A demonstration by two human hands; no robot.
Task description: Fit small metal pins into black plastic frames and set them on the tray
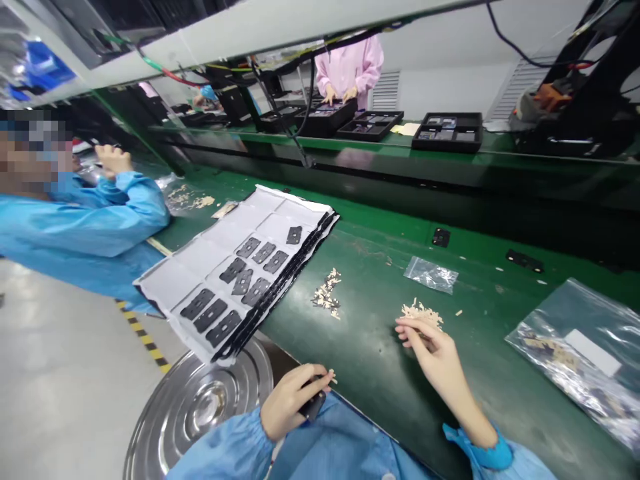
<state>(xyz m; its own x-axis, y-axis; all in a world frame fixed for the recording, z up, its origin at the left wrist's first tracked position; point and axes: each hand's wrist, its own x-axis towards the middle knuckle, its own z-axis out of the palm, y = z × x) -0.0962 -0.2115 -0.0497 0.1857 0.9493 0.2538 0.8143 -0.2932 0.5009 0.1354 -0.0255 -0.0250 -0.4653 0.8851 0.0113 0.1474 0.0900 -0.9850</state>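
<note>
My left hand (296,399) is closed around a small black plastic part (313,405) near the table's front edge. A tiny beige piece (333,377) shows at its fingertips. My right hand (430,347) reaches over the near side of a pile of small beige pieces (423,312), its fingers stretched out and slightly bent. Whether its fingertips touch a piece is hard to make out. Between the hands and farther back lies a smaller scatter of beige and dark bits (327,293). To the left, several flat black parts (210,315) rest on a white-lined compartment tray (213,243).
A small clear bag (431,275) lies behind the pile, and a larger bag of pieces (575,360) is at the right. Loose black parts (441,237) lie at the back. A round metal stool (200,407) stands below. A co-worker in blue (75,220) sits at the left.
</note>
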